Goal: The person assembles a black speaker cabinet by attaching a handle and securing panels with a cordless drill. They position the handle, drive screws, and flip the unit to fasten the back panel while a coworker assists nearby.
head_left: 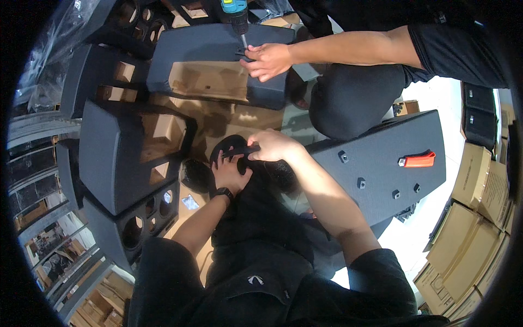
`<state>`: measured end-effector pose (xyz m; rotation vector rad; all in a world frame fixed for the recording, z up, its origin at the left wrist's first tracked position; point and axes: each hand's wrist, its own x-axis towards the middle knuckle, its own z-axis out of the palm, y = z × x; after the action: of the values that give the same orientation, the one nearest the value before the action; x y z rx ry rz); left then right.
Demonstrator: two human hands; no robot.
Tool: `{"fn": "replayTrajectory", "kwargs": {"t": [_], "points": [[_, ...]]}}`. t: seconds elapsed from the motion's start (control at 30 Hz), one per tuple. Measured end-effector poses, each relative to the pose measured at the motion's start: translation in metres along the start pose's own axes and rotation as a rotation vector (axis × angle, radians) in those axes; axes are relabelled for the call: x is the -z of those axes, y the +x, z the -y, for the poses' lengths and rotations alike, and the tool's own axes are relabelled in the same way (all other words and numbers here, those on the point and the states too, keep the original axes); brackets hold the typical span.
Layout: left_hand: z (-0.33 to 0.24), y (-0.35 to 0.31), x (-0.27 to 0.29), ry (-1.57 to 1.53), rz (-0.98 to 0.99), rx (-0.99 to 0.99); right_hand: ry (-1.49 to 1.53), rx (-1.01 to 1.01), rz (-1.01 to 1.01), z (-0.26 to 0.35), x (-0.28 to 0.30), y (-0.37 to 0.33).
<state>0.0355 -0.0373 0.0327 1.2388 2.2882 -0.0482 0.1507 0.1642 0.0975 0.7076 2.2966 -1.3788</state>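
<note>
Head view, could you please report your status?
Right hand pinches dark strip; left hand close beside it; co-worker's hand apart, at far black cabinet.

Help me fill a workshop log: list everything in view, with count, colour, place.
Dark piece: one, black, at both hands
Driver: one, teal and black, top centre
Far cabinet: one, dark, below the driver
Co-worker's hand: one, bare, at far cabinet
Other cabinets: several, dark, left
Right-hand box: one, dark, right side
Square pieces: four, black, on that box
Flat item: one, mostly red, on that box
Cardboard boxes: several, brown, right edge
Metal racking: some, grey, left edge
Plastic sheeting: some, clear, upper left
Wristband: one, black, left wrist
Left hand: one, bare, centre
Right hand: one, bare, pinching dark piece
</note>
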Motion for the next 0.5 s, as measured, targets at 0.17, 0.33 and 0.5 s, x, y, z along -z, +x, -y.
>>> {"fn": "replayTrajectory", "kwargs": {"t": [0.17, 0.33, 0.5], "points": [[0.0017, 0.0012, -0.0030, 0.039, 0.002, -0.009, 0.006, 0.010, 0.027, -0.0008, -0.0002, 0.0014], [0.0023, 0.0017, -0.0048, 0.028, 0.006, -0.008, 0.015, 0.021, 0.027, 0.0008, 0.0021, -0.0002], [0.0042, 0.0032, -0.0077, 0.059, 0.013, -0.011, 0.009, 0.019, 0.012, 0.0021, 0.0022, -0.0015]]}}
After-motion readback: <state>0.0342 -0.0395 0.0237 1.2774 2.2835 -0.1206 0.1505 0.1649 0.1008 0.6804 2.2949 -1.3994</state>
